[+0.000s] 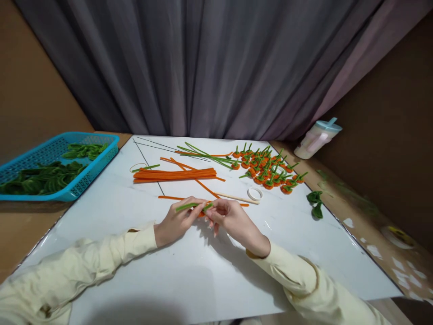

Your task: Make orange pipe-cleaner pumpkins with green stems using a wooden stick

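Both hands meet over the near middle of the white board (142, 271): the left hand (176, 221) pinches a green pipe cleaner (187, 206) between thumb and fingertips, and the right hand (230, 217) closes its fingers on the other end of the same piece, where a bit of orange shows just under the fingers (whether that is a coil already begun or a loose strand lying beneath, I cannot tell). The piece is held just above the board, roughly level, between the two hands. Judging from what lies around, the work looks well along but not finished: a crowd of finished orange pieces with green stems (267, 169) sits at the far right of the board, many of them, packed close together. Material remains, though: a bundle of orange pipe cleaners (174, 174) lies beyond the hands, a few loose green stems (206, 155) lie farther back, and one orange strand runs on the board just behind the fingers. A pale stick (237, 197) and a white ring (255, 193) rest near the right hand. Off the board to the left, a blue basket (101, 162) holds green leaf shapes (40, 178), and two green leaves (315, 203) lie at the right edge.
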The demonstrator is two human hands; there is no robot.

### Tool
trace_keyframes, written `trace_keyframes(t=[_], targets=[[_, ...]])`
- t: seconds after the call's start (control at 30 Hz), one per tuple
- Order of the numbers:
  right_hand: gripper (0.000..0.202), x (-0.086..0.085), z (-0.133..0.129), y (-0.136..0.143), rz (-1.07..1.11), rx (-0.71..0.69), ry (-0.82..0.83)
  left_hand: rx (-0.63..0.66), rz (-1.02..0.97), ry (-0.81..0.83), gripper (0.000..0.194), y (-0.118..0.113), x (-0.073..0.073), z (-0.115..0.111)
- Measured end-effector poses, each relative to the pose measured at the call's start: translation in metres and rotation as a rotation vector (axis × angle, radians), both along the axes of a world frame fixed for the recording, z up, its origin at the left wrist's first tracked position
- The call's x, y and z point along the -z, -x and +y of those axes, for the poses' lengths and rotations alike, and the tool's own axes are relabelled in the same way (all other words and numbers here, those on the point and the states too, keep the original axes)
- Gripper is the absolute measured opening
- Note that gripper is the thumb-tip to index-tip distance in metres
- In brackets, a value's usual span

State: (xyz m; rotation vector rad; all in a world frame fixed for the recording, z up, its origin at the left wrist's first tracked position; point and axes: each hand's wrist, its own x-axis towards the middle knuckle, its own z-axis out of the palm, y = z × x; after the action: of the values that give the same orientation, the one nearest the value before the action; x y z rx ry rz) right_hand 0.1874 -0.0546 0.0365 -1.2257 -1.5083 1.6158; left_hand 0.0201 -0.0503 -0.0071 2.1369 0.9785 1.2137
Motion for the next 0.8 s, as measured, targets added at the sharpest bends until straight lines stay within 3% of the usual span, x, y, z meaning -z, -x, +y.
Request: trace_keyframes(t=[0.07,0.17,0.3,0.47,0.57,0.7,0.73,0.8], targets=[[0.012,0.000,-0.003,0.001,-0.087,0.001,-0.141,-0.037,-0.088,0.230,0.021,-0.004,-0.009,-0.002],[0.012,0.005,-0.007,-0.001,-0.239,-0.003,-0.479,-0.014,-0.229,0.544,0.026,-0.009,-0.023,-0.003],[0.016,0.014,-0.012,-0.005,-0.479,-0.048,-0.938,0.032,-0.234,0.823,0.025,-0.008,-0.038,0.001],[0.028,0.000,-0.014,-0.014,-0.786,-0.260,-1.441,0.124,-0.263,1.108,0.021,-0.001,-0.055,0.007],[0.030,-0.013,-0.006,-0.022,-0.696,-0.435,-1.660,0.158,-0.314,1.275,0.022,0.000,-0.063,0.009],[0.032,-0.015,0.011,-0.034,-0.522,-0.605,-1.707,0.173,-0.314,1.214,0.022,-0.003,-0.065,0.004],[0.032,-0.013,0.014,-0.037,-0.501,-0.600,-1.688,0.162,-0.306,1.131,0.022,-0.003,-0.064,0.002],[0.031,-0.008,0.016,-0.038,-0.457,-0.448,-1.564,0.105,-0.270,0.895,0.023,-0.005,-0.061,-0.002]])
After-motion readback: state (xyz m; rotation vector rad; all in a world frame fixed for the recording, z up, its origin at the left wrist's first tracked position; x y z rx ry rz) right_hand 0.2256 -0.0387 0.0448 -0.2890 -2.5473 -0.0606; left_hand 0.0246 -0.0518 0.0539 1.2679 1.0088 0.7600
